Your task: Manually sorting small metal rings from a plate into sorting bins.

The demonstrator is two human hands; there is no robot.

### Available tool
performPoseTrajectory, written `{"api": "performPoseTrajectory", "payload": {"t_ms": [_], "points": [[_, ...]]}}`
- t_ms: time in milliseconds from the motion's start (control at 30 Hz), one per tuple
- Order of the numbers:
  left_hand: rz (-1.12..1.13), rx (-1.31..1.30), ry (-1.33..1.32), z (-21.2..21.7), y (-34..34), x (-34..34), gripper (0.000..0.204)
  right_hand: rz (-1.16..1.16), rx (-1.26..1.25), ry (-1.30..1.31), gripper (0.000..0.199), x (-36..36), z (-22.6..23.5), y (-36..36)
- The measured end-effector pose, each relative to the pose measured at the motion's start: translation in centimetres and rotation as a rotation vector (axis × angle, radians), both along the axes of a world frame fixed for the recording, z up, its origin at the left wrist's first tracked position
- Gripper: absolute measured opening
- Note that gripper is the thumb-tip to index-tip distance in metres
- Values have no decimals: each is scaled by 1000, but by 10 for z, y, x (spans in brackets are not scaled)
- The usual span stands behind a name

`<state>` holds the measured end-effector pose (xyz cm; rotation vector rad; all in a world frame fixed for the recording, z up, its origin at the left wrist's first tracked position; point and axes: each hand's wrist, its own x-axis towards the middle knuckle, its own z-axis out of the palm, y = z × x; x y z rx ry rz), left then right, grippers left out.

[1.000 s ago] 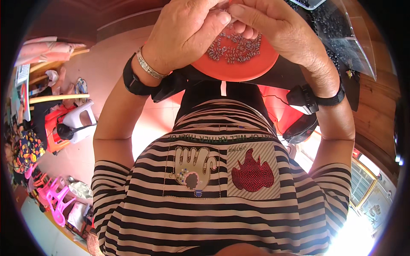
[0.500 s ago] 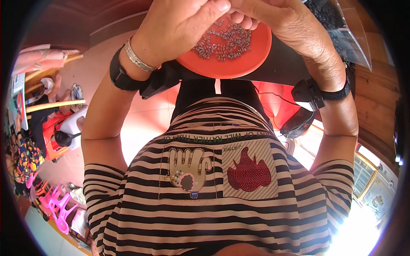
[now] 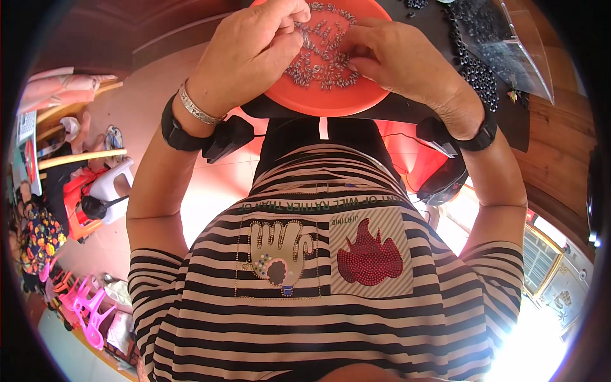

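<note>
An orange round dish (image 3: pixel 331 100) sits at the top centre, holding a heap of several small silvery metal pieces (image 3: pixel 321 63). My left hand (image 3: pixel 251 54) hovers over the dish's left side with thumb and fingers pinched on one small piece. My right hand (image 3: pixel 398 60) rests on the dish's right side, its fingertips pressed among the pieces. Each wrist carries a black strap with a small black box; a silver bangle circles the left wrist. My striped shirt fills the lower half of the view.
A clear plastic bag (image 3: pixel 503 51) with dark beads lies on a black mat (image 3: pixel 503 108) at the top right. White and orange stools (image 3: pixel 105 191) and pink plastic chairs (image 3: pixel 86 309) stand on the floor at the left. A wooden edge (image 3: pixel 554 146) runs at the right.
The dish and both hands sit higher in the view than before. My hands have spread apart, uncovering the heap of metal pieces between them.
</note>
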<state>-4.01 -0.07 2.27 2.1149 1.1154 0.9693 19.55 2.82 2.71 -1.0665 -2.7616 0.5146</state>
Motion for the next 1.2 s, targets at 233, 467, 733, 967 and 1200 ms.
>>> {"api": "performPoseTrajectory", "payload": {"t_ms": [233, 467, 733, 967, 1200], "points": [[-50, 16, 17, -30, 1, -5, 13, 0, 41, 15, 16, 2, -8, 1], [-48, -38, -3, -32, -2, -7, 11, 4, 122, 60, 14, 6, -5, 5], [-46, -48, -1, -32, -5, -9, 11, 52, 122, 23, 16, 0, -2, 0], [-17, 77, -118, -37, -7, -6, 5, -47, 43, 19, 19, 12, 34, 15], [-35, 60, -134, -36, -8, -2, 6, 60, 12, -35, 25, 11, 2, 4]]}}
